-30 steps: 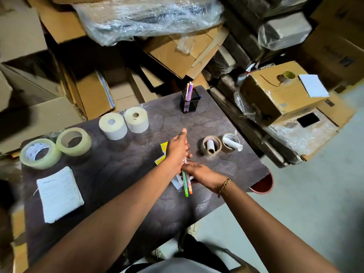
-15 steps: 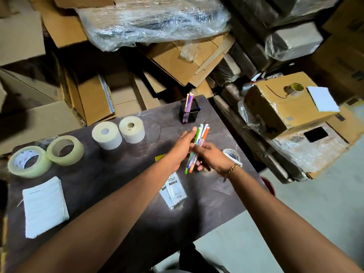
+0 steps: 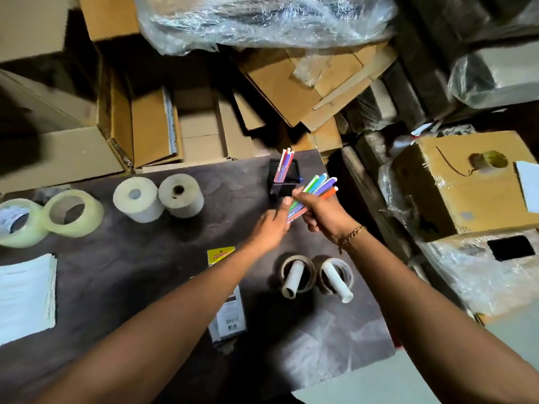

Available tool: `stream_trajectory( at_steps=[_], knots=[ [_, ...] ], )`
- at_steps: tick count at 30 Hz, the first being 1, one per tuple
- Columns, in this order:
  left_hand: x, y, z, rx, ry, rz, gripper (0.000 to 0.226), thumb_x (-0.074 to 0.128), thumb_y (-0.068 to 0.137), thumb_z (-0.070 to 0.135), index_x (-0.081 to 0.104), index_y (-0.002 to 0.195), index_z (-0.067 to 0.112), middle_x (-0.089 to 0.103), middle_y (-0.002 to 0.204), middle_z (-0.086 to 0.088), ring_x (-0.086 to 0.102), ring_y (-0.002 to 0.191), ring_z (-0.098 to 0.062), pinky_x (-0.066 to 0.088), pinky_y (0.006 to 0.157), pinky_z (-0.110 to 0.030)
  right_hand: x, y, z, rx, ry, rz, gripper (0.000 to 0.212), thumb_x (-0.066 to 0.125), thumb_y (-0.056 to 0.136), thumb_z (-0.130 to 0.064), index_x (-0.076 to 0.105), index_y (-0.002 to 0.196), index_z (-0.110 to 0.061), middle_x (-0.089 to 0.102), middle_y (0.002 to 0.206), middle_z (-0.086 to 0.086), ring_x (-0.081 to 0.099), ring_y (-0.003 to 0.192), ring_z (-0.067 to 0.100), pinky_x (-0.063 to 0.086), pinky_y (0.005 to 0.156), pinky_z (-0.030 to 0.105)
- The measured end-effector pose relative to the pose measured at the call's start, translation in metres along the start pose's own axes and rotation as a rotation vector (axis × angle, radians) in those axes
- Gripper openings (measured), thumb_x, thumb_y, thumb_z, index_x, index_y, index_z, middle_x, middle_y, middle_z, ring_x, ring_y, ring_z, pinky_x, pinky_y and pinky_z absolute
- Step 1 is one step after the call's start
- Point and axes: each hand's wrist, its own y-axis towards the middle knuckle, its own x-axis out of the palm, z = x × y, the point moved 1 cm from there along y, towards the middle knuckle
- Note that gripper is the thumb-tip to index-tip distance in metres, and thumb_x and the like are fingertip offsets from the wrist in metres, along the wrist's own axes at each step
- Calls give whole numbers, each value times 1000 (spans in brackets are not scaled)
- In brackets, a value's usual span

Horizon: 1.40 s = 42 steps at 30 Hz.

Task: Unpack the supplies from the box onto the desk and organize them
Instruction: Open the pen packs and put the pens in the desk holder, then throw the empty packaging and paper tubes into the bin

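My right hand (image 3: 323,212) grips a bundle of coloured pens (image 3: 316,189), their tips fanned out up and to the right, just right of the black pen holder (image 3: 284,185) at the far edge of the dark desk (image 3: 145,272). That holder has a few pens standing in it. My left hand (image 3: 272,224) touches the lower end of the bundle with its fingertips. An empty pen packet (image 3: 229,310) with a yellow header lies under my left forearm.
Two clear tape rolls (image 3: 49,212) and two white paper rolls (image 3: 159,198) line the desk's far left. A white paper stack (image 3: 24,295) lies at the left edge. Two brown tape rolls with white tubes (image 3: 316,277) sit near right. Open cardboard boxes (image 3: 163,129) crowd behind; wrapped cartons (image 3: 466,188) stand right.
Both hands lifted the pens off the desk out of the packet and carried them away from me toward the black pen holder. The packet stayed on the desk.
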Motion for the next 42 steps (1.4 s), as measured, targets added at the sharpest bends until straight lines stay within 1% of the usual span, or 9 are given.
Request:
stream_trajectory(
  at_steps=[4,7,11,16,23,27,32,36,42],
  knots=[
    [0,29,9,-6,-271,38,47,33,102,49,56,77,17,53,66,-5,49,52,-19,39,52,-26,-7,32,-21,-58,7,55,17,54,98,-21,58,84,-15,59,59,9,46,39,14,36,35,21],
    [-13,51,11,20,-260,168,27,37,103,39,54,99,18,58,89,-5,55,61,-15,42,54,-26,-20,66,-41,-80,55,165,15,57,97,-22,58,91,-8,63,59,6,50,39,13,39,35,21],
    [-25,67,-1,40,-198,237,25,41,103,33,56,107,14,59,95,-4,56,64,-12,41,49,-20,-25,108,-46,-43,-48,264,20,58,95,-25,54,80,-12,65,69,17,53,39,16,40,35,22],
    [-25,80,-3,72,-149,234,11,46,101,28,55,98,21,61,90,-5,57,68,-16,40,55,-23,-12,133,-32,45,-312,174,26,62,93,-28,60,73,-10,72,79,24,59,44,19,47,35,23],
    [-22,91,3,70,-122,207,8,53,97,16,60,101,17,62,103,-4,55,81,-12,38,57,-22,-19,136,-36,36,-486,57,24,81,78,-32,63,77,-17,63,60,-1,48,31,2,32,31,16],
    [-24,91,-1,69,-139,206,7,55,95,12,59,97,18,63,109,-16,53,79,-13,37,55,-22,-30,137,-44,85,-421,90,36,73,84,-28,68,97,5,66,69,11,42,38,11,24,36,18],
    [-39,75,-10,42,-94,196,13,56,96,16,60,107,12,61,105,-5,57,89,-17,38,59,-22,-30,111,-51,2,-268,232,19,62,91,-22,64,94,-4,64,69,7,42,39,9,27,35,18],
    [-58,42,-34,30,-117,231,7,57,95,11,59,100,15,61,93,-4,56,74,-13,40,52,-12,1,66,-30,-67,-148,333,11,57,87,-13,59,77,-15,59,67,6,45,42,8,32,38,19],
    [-89,-31,-122,-105,-121,324,23,60,90,4,60,76,22,61,80,1,57,81,-16,48,78,-30,106,-15,69,208,-42,16,9,55,94,-11,58,92,-20,61,76,-3,59,55,4,45,43,17]
  ],
)
